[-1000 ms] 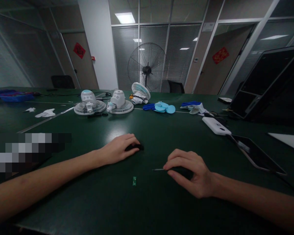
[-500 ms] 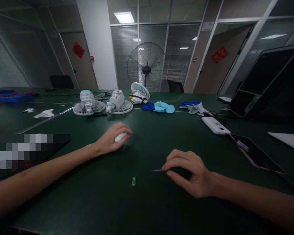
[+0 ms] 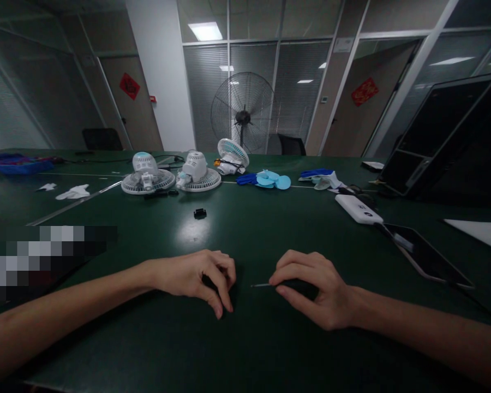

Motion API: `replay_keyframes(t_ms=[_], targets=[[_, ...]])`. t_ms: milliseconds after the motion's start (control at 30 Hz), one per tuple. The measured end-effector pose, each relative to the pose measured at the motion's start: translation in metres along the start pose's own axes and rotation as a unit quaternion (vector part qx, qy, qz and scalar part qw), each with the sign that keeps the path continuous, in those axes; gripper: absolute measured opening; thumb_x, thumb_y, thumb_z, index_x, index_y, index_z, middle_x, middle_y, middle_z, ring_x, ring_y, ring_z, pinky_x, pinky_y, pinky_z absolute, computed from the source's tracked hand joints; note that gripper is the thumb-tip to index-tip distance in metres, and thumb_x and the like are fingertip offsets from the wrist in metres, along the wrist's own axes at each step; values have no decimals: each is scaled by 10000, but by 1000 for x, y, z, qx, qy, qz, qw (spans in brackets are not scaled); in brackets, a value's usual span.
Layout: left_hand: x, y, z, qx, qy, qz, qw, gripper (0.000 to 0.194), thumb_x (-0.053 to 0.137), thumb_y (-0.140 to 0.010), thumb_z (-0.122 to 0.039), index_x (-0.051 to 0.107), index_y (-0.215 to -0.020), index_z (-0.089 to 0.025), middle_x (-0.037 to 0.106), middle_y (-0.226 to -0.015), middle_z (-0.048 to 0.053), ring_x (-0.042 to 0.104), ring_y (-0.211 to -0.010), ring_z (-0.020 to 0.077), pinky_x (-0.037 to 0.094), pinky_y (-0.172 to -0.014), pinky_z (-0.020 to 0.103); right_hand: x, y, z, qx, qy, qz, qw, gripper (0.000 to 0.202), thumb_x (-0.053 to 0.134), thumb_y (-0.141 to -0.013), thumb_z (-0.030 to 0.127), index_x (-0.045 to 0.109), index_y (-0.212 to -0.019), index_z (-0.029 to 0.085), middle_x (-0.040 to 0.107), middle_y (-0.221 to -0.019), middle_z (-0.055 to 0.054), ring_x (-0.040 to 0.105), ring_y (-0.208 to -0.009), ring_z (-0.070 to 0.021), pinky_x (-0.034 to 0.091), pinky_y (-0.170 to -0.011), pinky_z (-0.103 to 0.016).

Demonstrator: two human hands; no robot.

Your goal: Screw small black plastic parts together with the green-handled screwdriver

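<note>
At the left of the frame you have 1 blue tray and 2 white scraps; from the left into the upper middle, 3 small white fans, 2 grille-down and 1 tilted; below them, 1 small black part. Further right come 1 light-blue fan blade beside blue glove fabric, 1 blue-and-white glove bundle, 1 white handheld device and 1 dark tablet-like slab.

Your left hand, just left of center, is curled downward, its thumb and index fingertips slightly apart near the table; whether anything sits behind those fingers, you cannot tell from here. The black part lies above that hand in the frame, well apart from it. Your right hand, right of center, is clamped around 1 screwdriver, its dark handle under your palm and its thin metal shaft pointing left, toward your left hand.

Your dark green table spans the frame. Behind it stand 2 doors, each with 1 red paper decoration, and, between them, 1 large pedestal fan before blinds.
</note>
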State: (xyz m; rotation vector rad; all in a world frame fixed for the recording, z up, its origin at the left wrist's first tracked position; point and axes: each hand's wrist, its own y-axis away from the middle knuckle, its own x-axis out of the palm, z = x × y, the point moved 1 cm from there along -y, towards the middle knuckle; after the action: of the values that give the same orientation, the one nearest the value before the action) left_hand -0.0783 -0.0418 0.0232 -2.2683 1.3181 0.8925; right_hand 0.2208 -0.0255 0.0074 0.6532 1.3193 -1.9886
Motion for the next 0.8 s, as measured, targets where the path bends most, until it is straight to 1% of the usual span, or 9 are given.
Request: replay_keyframes(t_ms=[100, 200, 267, 333, 433, 533, 667, 733, 800], targets=[[5, -1, 3, 11, 13, -15, 1000, 129, 767, -938, -371, 837, -989, -276, 678, -1073, 62, 643, -1052, 207, 501, -977, 341, 1, 0, -1, 2, 1, 3, 1000, 151, 615, -985, 155, 701, -1107, 180, 700, -957, -63, 675, -822, -163, 475, -661, -274], [6, -1, 12, 19, 37, -52, 998, 124, 772, -936, -343, 801, -970, -227, 684, -1108, 70, 660, -1062, 201, 528, -943, 318, 2, 0, -2, -5, 7, -1, 1000, 150, 619, -982, 151, 702, -1104, 175, 700, -950, -60, 676, -825, -162, 461, -659, -275], [2, 1, 22, 7, 47, -98, 994, 137, 726, -973, -331, 767, -999, -204, 711, -1091, 71, 683, -1013, 189, 543, -892, 303, 3, 0, -2, -10, 6, -3, 1000, 151, 623, -976, 146, 702, -1103, 169, 699, -953, -60, 677, -826, -162, 451, -663, -279], [-6, 4, 36, -30, 46, -178, 982, 166, 659, -1016, -332, 733, -1028, -184, 733, -1007, 61, 696, -877, 162, 549, -792, 275, 3, 1, -3, -8, 5, -2, 1000, 153, 626, -973, 147, 702, -1104, 169, 698, -963, -58, 675, -825, -162, 445, -674, -286], [-27, 13, 60, -86, 24, -341, 936, 221, 660, -1002, -373, 724, -1024, -163, 722, -851, 35, 648, -688, 132, 529, -659, 245, 3, 2, -3, -6, 0, -1, 1000, 156, 630, -972, 148, 700, -1110, 171, 698, -968, -56, 671, -826, -163, 439, -677, -287], [-50, 23, 84, -111, -1, -465, 878, 285, 733, -925, -425, 763, -1006, -154, 737, -836, 52, 650, -692, 152, 551, -659, 263, 3, 3, -3, -8, -12, 2, 1000, 159, 634, -970, 141, 700, -1113, 166, 695, -973, -57, 672, -836, -162, 443, -677, -281], [-74, 32, 114, -131, -7, -551, 824, 398, 741, -883, -488, 800, -1083, -148, 781, -907, 88, 699, -749, 189, 595, -736, 315, 3, 3, -3, -11, -18, -1, 1000, 157, 635, -970, 132, 700, -1109, 163, 692, -969, -53, 670, -828, -157, 441, -676, -281], [-79, 35, 126, -129, 2, -576, 807, 466, 725, -890, -508, 791, -1157, -132, 792, -929, 104, 723, -789, 207, 606, -785, 343, 3, 2, -3, -10, -15, -2, 1000, 159, 638, -969, 133, 700, -1112, 165, 694, -973, -50, 671, -827, -156, 437, -676, -283], [-81, 36, 135, -125, 15, -586, 800, 500, 737, -880, -506, 785, -1187, -114, 802, -983, 127, 743, -844, 229, 611, -838, 372, 3, 2, -4, -9, -15, 0, 1000, 157, 641, -969, 134, 701, -1111, 166, 696, -975, -49, 672, -831, -156, 436, -674, -283]])
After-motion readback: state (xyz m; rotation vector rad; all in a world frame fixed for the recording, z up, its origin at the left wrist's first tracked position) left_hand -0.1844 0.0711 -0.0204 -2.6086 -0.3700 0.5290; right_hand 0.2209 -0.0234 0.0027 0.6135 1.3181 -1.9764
